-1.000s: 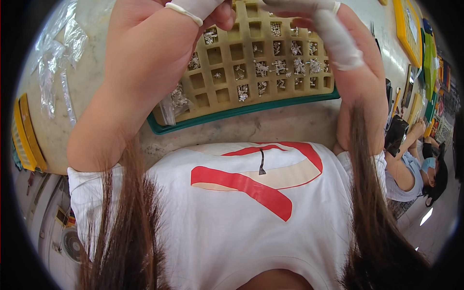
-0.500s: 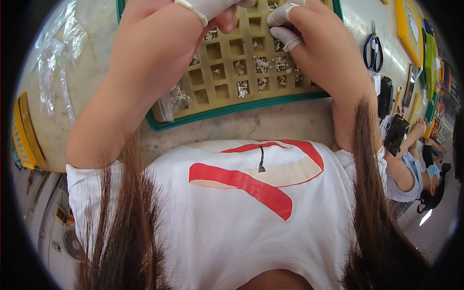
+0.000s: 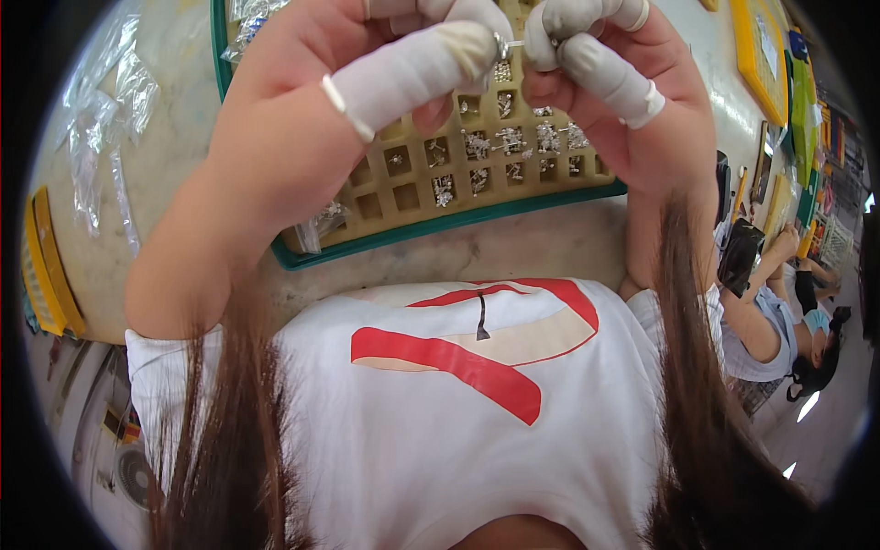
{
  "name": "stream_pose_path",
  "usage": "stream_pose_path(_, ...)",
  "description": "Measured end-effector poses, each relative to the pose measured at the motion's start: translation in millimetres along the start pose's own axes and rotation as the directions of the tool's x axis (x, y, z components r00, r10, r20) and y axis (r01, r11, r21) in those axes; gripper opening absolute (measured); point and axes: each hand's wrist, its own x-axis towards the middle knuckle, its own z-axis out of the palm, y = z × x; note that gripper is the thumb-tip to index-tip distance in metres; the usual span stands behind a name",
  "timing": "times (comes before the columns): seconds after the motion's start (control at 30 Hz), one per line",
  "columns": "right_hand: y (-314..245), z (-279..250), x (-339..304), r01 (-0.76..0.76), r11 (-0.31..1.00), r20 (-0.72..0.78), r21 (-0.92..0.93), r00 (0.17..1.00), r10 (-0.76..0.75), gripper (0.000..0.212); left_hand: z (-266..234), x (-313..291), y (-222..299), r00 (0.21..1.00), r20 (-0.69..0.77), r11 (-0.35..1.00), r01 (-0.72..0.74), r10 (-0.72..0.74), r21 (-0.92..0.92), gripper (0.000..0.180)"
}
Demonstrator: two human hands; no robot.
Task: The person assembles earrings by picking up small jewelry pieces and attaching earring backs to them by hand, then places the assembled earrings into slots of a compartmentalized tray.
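Note:
Both hands wear pale finger cots and meet over a green-edged tray [image 3: 458, 225]. My left hand [image 3: 394, 87] is closed in a pinch, thumb against forefinger, on a small silvery jewellery piece [image 3: 501, 44]. From that piece a thin pin [image 3: 515, 43] crosses the gap toward my right hand [image 3: 616, 78], whose thumb and fingers are pinched at the pin's other end. Whether a separate tiny part sits in the right fingertips is hidden. Beneath the hands, small square compartments hold silvery jewellery pieces [image 3: 511, 139]; several others look bare.
Clear plastic bags lie at the table's left [image 3: 115, 110], in the tray's far left corner [image 3: 252, 23] and near left corner [image 3: 321, 225]. Yellow frames stand at the left edge [image 3: 55, 266] and far right [image 3: 759, 60]. Another person [image 3: 779, 321] sits at the right.
Both hands have lifted from the compartments toward me and come together, fingertips nearly touching, with the silvery piece showing between them. My right hand has left the compartment it was reaching into.

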Motion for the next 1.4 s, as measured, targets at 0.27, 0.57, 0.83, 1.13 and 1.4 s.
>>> stream_pose_path(0.27,-3.2,7.9,-4.2,-0.128,0.948,0.03,0.291,0.992,0.125,0.019,8.7,-8.9,3.4,1.0,0.014,0.998,0.008,-0.009,0.066,0.013)
stream_pose_path(0.57,9.1,6.0,-5.4,0.143,0.986,0.058,-0.085,0.989,-0.139,0.016,12.6,-6.5,4.9,1.0,0.024,0.994,-0.022,0.019,0.11,0.014)
stream_pose_path(0.83,12.3,8.2,-7.5,0.105,0.993,0.045,-0.051,0.994,-0.103,0.016,11.0,-9.0,2.2,1.0,0.003,0.995,-0.031,0.031,0.098,0.015)
stream_pose_path(1.13,2.3,14.7,-10.0,0.036,0.999,0.007,-0.028,0.999,-0.036,0.014,10.6,-9.1,2.2,1.0,-0.026,0.996,0.014,-0.011,0.092,0.015)
stream_pose_path(1.4,14.7,14.3,-9.9,0.161,0.982,0.041,-0.094,0.987,-0.158,0.014,12.9,-9.0,3.3,0.999,-0.025,0.99,0.025,-0.021,0.141,0.013)
